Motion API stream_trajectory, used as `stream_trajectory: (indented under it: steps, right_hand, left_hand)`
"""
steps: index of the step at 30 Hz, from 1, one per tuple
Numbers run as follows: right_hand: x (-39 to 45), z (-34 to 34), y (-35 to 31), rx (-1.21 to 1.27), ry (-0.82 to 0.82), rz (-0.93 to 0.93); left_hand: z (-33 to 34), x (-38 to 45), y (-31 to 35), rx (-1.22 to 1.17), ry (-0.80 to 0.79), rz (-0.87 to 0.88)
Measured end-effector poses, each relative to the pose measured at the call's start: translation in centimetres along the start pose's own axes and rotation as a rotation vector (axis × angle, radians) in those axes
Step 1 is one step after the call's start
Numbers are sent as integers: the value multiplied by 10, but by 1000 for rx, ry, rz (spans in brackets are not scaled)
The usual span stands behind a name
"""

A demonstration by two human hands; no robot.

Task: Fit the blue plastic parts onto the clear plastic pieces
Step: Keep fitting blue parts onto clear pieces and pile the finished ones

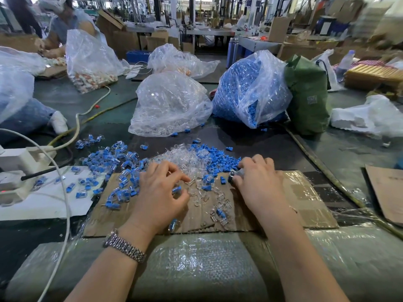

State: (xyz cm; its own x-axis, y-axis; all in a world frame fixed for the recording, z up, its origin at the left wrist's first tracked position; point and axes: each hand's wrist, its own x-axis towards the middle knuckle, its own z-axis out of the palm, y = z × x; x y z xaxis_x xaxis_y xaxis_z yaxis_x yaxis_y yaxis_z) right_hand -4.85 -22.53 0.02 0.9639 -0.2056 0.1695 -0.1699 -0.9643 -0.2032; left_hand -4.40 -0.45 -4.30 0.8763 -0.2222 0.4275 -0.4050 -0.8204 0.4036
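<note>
workshop floor is covered by a cardboard sheet [305, 192]. loose blue plastic parts [220, 164] and clear plastic pieces [185, 158] are heaped just beyond the fingertips. a blue-and-clear piece [176, 190] is pinched under the curled left hand [160, 192]. a small part [234, 175] is gripped by the right hand [259, 179].

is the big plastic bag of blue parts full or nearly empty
Mostly full. The large clear plastic bag at the back right bulges with blue plastic parts up to near its crumpled top, and its mouth hangs loose, not tied.
</note>
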Motion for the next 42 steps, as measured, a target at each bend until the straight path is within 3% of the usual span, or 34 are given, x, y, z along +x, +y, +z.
stream_trajectory:
  steps: [7,15,28,31,34,42]
  right_hand:
    - [16,8,-16,-53,-56,-160]
    - [18,21,-28,-70,-67,-229]
    - [12,35,-16,255,119,-288]
    - [11,33,-18,487,124,-291]
    - [6,29,-21,677,134,-325]
    - [-1,25,-30,814,199,-413]
  left_hand:
    - [1,-1,0,80,-28,-57]
    - [7,6,10,120,-146,97]
    - [1,2,1,33,20,86]
    - [-5,3,6,-92,98,42]
    - [-10,5,10,-364,100,-81]
    - [-21,5,11,-893,-33,-387]
